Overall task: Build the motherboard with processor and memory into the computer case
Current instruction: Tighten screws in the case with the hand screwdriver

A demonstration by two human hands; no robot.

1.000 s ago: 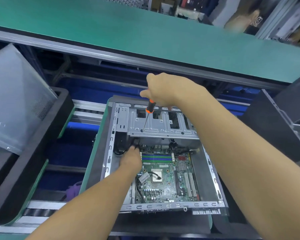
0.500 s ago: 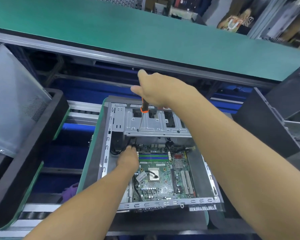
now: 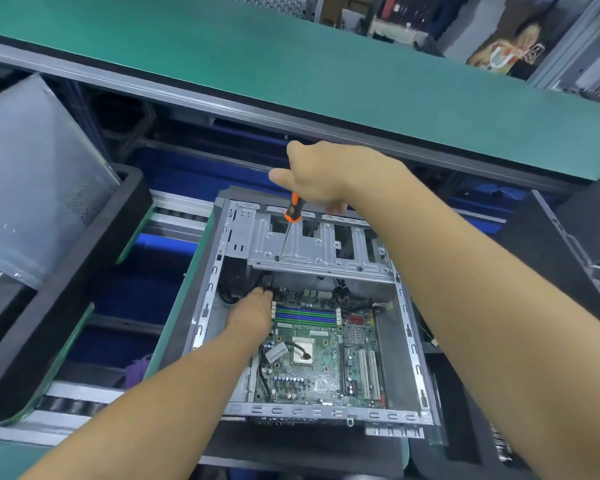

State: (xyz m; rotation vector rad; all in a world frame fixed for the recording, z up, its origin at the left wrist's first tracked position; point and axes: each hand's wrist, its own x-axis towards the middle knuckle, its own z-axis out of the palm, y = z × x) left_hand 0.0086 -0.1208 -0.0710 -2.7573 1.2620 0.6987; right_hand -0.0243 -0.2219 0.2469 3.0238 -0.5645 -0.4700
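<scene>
One motherboard [image 3: 312,372] is lying inside the computer case [image 3: 413,344], its far-left corner being reached by the left hand [image 3: 253,313], finger posture hidden. Beyond, a screwdriver [image 3: 287,232] is being grasped by the right hand [image 3: 323,178], tip on the drive cage [image 3: 326,252]; fastening is judged underway, steady turning needed.

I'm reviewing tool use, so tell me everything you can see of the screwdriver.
The screwdriver has an orange-and-black handle and a thin metal shaft. The right hand grips the handle from above, hiding its top. It stands nearly upright, leaning slightly, tip down on a dark spot, perhaps a screw, near the left end of the grey metal drive cage at the far end of the computer case.
</scene>
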